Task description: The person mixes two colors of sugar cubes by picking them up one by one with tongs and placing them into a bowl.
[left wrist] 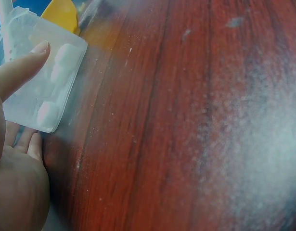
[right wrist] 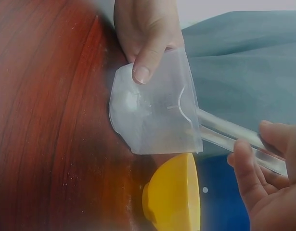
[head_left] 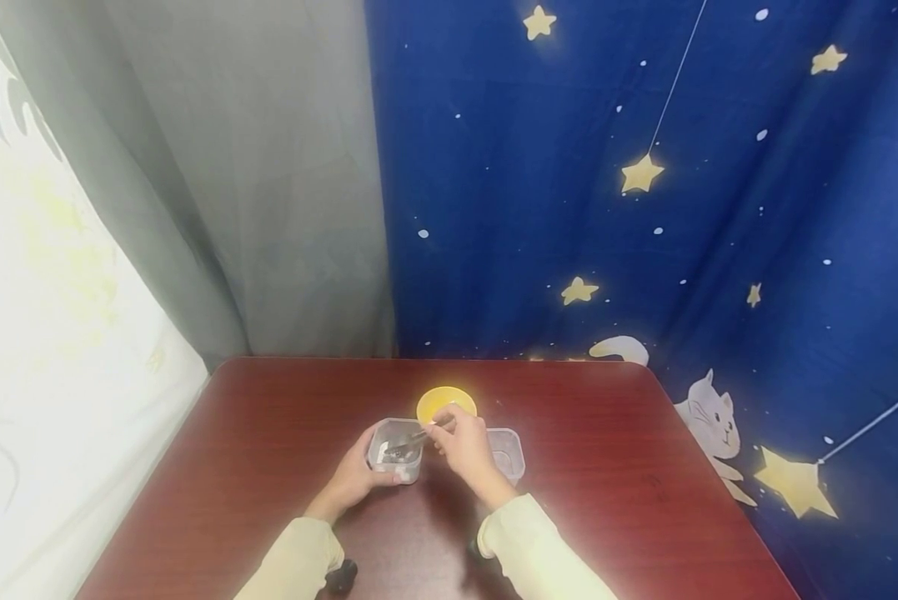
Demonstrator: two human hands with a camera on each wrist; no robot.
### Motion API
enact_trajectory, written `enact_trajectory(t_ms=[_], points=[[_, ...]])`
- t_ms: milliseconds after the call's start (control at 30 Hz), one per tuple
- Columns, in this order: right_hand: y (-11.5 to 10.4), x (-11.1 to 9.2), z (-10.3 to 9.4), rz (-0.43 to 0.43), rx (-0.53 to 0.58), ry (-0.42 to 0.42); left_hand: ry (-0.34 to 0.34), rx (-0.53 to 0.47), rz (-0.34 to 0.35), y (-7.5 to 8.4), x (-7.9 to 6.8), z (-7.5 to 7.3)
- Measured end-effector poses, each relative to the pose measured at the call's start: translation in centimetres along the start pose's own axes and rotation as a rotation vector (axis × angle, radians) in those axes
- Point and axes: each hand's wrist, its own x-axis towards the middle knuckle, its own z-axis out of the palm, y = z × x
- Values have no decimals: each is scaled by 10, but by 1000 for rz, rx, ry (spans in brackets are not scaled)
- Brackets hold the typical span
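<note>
My left hand (head_left: 354,477) grips a clear plastic container (left wrist: 27,91) by its side, with the thumb along the near wall. Several white lumps (left wrist: 49,114) show through the wall near its bottom. My right hand (head_left: 467,446) pinches metal tongs (right wrist: 234,130) between thumb and fingers. The tongs' arms reach over the rim into the container, where their tips are blurred by the cloudy plastic. Just behind the container stands a yellow bowl (right wrist: 172,192), partly covered by the right hand in the head view.
A second clear container (head_left: 514,454) stands to the right, partly behind the right hand and wrist. Everything is on a dark red wooden table (head_left: 606,483). Beyond its far edge hang a grey curtain (head_left: 306,208) and a blue star-patterned curtain (head_left: 509,192).
</note>
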Motion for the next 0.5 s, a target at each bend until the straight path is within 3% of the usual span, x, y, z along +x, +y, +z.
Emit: enact_trajectory(t_ms=[167,267,333,500], points=[[-1,0,-3,3,9,38,-7,-8,-33,-1,1,0],[-3,-1,-5,7,34,54,-6,-15,-18,-2,1,0],[-4,-2,-6,2,47,71,-8,-34,-10,8,-2,-1],[-8,-4,-11,-7,79,130,-14,-18,-27,9,-2,-1]])
